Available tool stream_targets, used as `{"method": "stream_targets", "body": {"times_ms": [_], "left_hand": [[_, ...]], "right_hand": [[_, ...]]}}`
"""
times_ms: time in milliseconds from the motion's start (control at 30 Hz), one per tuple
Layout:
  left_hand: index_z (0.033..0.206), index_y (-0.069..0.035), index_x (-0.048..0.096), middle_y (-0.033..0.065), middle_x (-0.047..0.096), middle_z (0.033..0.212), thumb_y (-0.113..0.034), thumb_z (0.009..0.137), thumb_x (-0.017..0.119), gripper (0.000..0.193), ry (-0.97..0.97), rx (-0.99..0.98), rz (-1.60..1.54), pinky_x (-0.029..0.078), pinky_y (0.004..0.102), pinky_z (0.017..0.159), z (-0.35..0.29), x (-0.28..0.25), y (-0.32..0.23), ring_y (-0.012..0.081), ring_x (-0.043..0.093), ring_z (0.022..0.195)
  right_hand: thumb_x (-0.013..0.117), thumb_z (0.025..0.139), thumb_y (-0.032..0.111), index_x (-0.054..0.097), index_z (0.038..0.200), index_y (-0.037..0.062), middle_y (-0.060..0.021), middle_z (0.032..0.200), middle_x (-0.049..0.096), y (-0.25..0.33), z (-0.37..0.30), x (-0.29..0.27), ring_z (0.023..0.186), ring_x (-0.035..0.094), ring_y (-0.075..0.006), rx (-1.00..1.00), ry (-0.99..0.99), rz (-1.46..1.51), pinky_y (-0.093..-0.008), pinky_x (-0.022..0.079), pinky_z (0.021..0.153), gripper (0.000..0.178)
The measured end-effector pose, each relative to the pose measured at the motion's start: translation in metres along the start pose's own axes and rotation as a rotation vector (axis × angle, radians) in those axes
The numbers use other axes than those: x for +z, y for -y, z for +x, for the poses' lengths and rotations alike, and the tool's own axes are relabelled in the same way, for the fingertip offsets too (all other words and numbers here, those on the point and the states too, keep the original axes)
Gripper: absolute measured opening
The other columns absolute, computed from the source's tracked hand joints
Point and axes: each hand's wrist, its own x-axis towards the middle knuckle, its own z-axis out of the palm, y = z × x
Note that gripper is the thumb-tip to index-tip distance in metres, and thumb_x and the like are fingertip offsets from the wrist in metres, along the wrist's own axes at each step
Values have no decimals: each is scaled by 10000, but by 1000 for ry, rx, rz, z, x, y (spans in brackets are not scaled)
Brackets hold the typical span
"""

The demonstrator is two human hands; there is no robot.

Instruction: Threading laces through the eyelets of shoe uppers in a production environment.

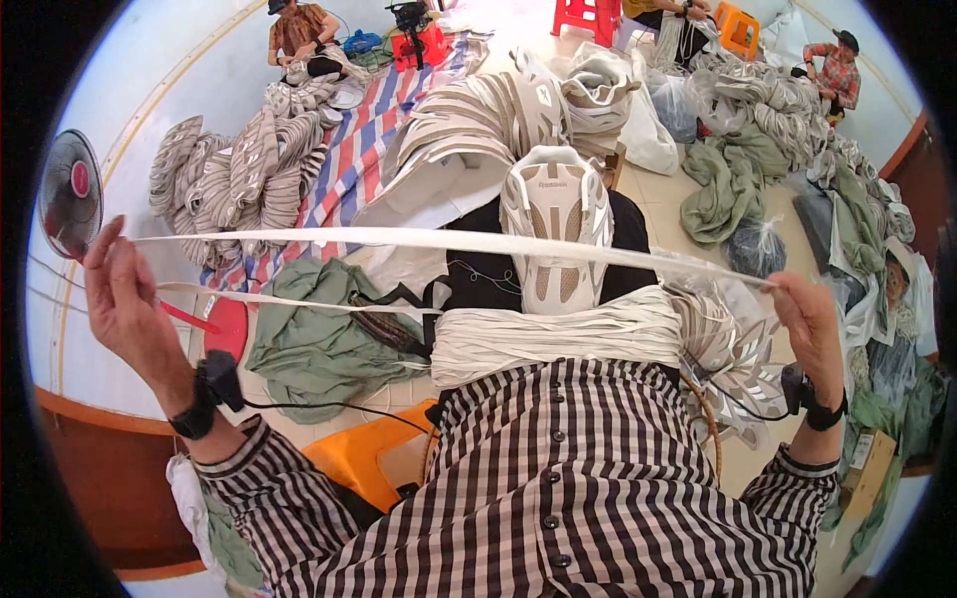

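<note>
A flat white shoelace (399, 236) is stretched wide across my front, passing above a beige and white shoe upper (553, 224) on my black-covered lap. At the far left, my left hand (125, 304) pinches one end between its fingertips. My right hand (812, 324) grips the other end, with thumb and fingers pressed together. A thick bundle of white laces (558, 334) lies across my waist. One more white strip (289, 297) runs from beside my left hand to that bundle.
Stacked shoe uppers (459, 130) stand ahead on a white sheet, and others pile up left (244, 179) and right. A fan (72, 194) stands at the left. Green cloth (319, 329) lies near an orange stool (369, 453). Several people sit working at the back.
</note>
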Motion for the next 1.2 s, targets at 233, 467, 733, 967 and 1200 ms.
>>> {"method": "stream_targets", "body": {"times_ms": [233, 467, 733, 967, 1200], "left_hand": [[1075, 41, 625, -27, 531, 767, -30, 913, 550, 191, -311, 133, 130, 319, 161, 553, 73, -84, 58, 26, 435, 659], [1089, -48, 644, -41, 475, 684, -38, 875, 545, 236, -412, -107, 356, 280, 178, 507, 65, -197, 142, 32, 365, 576], [1049, -95, 690, 56, 622, 815, -77, 768, 530, 324, -552, -210, 908, 457, 296, 678, 42, -275, 188, 163, 557, 723], [1062, -117, 687, 142, 677, 975, -124, 763, 493, 356, -598, -389, 1102, 461, 386, 799, 6, -313, 212, 276, 613, 889], [1030, -24, 638, 99, 666, 824, -172, 846, 549, 252, 212, -458, 983, 485, 304, 636, 11, -223, 185, 181, 613, 686]], "right_hand": [[518, 878, 43, 566, 1018, 11, -195, 802, 583, -55, 19, 3, 747, 557, -401, -96, -89, -457, -413, 436, 630, 152], [469, 850, 48, 489, 880, -13, -213, 785, 540, -65, 38, 23, 769, 540, -414, -125, -27, -643, -456, 417, 646, 71], [440, 870, 50, 519, 933, -25, -242, 833, 560, -139, 22, 11, 811, 544, -433, 23, -151, -595, -464, 424, 690, 126], [429, 921, 102, 555, 1012, -32, -256, 923, 591, -159, 14, 9, 866, 554, -438, 191, -209, -464, -438, 446, 741, 204], [472, 854, -50, 635, 1042, 11, -104, 847, 655, -80, 43, 45, 748, 601, -161, 0, -272, 14, -281, 470, 704, 256]]}}
